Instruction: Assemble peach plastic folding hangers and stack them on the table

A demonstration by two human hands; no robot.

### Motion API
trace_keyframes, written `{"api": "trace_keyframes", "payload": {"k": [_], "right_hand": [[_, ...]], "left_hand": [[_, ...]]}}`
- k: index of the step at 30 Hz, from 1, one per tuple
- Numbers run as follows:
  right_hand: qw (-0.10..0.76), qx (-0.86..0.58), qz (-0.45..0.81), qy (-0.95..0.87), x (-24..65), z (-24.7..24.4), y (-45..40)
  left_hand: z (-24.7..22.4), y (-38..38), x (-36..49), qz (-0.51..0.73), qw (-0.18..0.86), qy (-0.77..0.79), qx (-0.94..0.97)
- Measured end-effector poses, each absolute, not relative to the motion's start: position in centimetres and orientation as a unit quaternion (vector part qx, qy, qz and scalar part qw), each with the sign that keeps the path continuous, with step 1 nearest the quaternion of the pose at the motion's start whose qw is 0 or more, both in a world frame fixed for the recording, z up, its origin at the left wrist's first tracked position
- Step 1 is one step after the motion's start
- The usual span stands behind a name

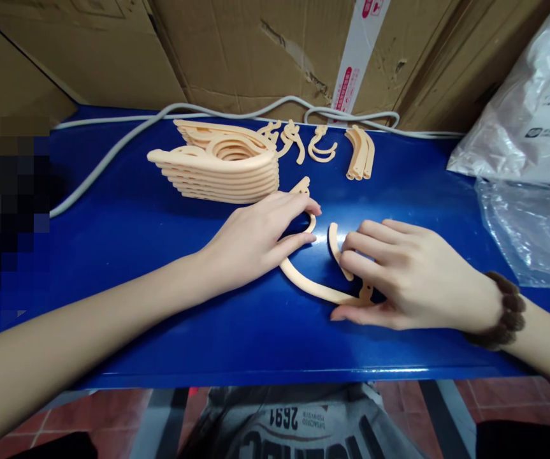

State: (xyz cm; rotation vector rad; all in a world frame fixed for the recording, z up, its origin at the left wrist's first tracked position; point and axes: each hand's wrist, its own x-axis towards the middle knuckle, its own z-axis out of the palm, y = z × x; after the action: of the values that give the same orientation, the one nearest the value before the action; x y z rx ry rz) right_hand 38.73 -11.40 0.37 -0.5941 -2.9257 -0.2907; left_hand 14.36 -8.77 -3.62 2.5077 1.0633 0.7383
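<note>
A beige plastic hanger part [310,284] with a long curved arm lies across the blue table between my hands. My left hand [265,233] bends over its left end, thumb and index finger on either side of a small curved section; the hand hides some of it. My right hand [399,274] is closed around the right end, with the thumb along the near edge. Under its fingertips a short curved beige strip [336,245] shows, and I cannot tell if they grip it. Behind my left hand stands a stack of beige hanger pieces [222,169].
Beige hooks [322,150] and several short curved bars [361,153] lie at the back of the blue table [160,331]. A white cable [112,162] runs along the rear, before cardboard boxes [236,57]. Clear plastic bags [523,121] sit at right.
</note>
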Motion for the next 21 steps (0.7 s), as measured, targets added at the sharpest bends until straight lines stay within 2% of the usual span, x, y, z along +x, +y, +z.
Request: {"api": "trace_keyframes", "payload": {"k": [16, 21], "right_hand": [[0.086, -0.153, 0.030, -0.984, 37.9, 0.0, -12.3], [0.107, -0.176, 0.023, -0.978, 38.5, -0.2, -11.0]], "left_hand": [[-3.8, -8.6, 14.4, 0.252, 0.129, 0.351, 0.893], [-4.0, -8.6, 14.4, 0.256, 0.138, 0.349, 0.891]]}}
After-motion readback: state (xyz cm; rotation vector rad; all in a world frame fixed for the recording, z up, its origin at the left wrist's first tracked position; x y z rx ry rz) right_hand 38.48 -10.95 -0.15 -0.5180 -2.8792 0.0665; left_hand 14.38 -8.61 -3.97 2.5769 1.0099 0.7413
